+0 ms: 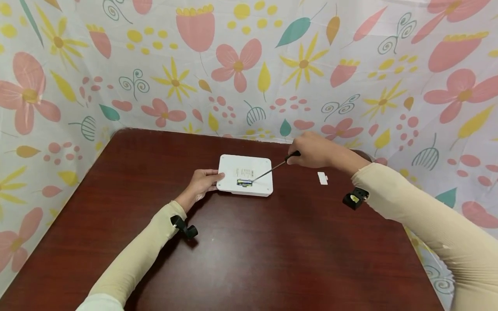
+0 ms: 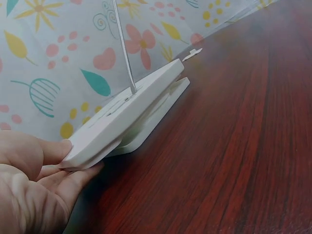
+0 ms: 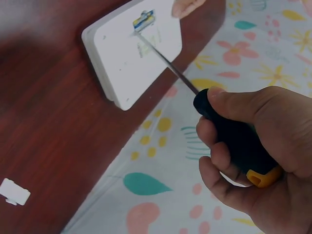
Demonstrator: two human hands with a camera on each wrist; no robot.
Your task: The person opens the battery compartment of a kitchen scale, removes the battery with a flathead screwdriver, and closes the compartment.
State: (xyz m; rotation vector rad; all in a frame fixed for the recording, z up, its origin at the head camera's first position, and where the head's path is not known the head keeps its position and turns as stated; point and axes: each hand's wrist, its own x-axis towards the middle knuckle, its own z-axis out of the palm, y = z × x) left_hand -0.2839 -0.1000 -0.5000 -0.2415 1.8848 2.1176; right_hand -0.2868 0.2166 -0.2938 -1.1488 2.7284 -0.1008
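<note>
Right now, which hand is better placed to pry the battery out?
Probably the right hand: it grips the screwdriver, whose tip is beside the battery; the left hand holds the white device by its edge.

The left hand (image 1: 202,182) is holding the device's (image 1: 228,166) left edge near the table's (image 1: 241,259) far edge; the screwdriver (image 3: 207,107) is slanting in from the right. Farther right, the cover (image 1: 322,178) is lying toward the far right corner. Cloth (image 1: 268,56) is hanging behind.
</note>
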